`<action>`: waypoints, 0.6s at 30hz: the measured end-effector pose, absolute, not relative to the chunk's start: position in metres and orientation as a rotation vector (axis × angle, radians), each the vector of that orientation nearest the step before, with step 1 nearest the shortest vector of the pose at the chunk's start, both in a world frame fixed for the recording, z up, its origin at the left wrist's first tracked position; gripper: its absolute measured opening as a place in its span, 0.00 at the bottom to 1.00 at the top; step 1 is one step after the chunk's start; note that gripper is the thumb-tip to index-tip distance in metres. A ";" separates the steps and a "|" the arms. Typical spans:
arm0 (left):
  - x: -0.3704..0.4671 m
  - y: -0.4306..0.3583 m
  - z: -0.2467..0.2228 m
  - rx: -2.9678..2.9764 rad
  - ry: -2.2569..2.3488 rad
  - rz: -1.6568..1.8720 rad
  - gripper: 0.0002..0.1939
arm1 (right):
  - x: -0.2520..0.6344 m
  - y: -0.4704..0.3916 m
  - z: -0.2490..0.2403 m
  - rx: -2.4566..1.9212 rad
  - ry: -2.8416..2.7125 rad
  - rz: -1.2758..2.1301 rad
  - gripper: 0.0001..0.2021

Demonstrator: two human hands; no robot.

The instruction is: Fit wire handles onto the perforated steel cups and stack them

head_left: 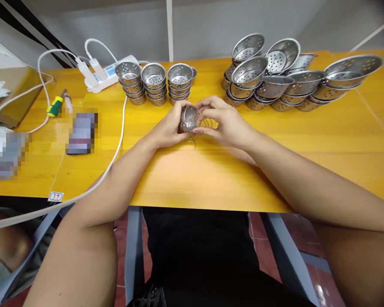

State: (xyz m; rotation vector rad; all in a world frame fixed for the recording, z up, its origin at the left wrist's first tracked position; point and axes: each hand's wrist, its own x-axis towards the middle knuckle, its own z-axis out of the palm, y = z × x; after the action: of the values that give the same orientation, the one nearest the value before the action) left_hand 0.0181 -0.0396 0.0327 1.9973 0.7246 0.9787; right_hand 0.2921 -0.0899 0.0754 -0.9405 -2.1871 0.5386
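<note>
Seen from the head-worn camera, a small silver perforated metal cup (190, 120) is held between two bare hands above the far half of a glossy yellow wood-grain worktop (192, 181). The left hand (170, 127) grips it, fingers curled around its rounded side. The right hand (225, 123) meets it from the other side, fingers bent toward a thin silver springy wire (208, 124); whether they pinch it tightly I cannot tell. The wire fans into loose curls beside the cup, one thin end hanging free below, so work on this piece looks under way and unfinished. Behind the hands, smooth, shiny perforated metal cups stand nested in neat upright columns (154, 81) on the left and in a fuller, uneven cluster of tilted stacks (277, 83) on the right; which are finished and which wait is not clear. Their walls and bases are dotted with round holes, their rims plain circles. Left of the columns lies a matte white plastic power strip (110, 73).
</note>
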 end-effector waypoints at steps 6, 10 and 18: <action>0.017 -0.038 0.031 2.038 0.722 0.984 0.57 | 0.292 -0.085 0.069 -0.903 -2.118 0.578 0.26; 0.017 -0.036 0.028 2.033 0.720 1.000 0.57 | 0.290 -0.085 0.067 -0.882 -2.083 0.613 0.31; 0.002 -0.014 0.010 2.240 0.770 1.068 0.56 | 0.304 -0.078 0.071 -1.099 -1.981 0.424 0.35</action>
State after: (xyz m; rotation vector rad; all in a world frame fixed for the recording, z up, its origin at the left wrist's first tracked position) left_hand 0.0019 -0.0145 0.0103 2.2396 0.7704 1.0681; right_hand 0.3044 -0.0777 0.0712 -1.0993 -1.9814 0.4235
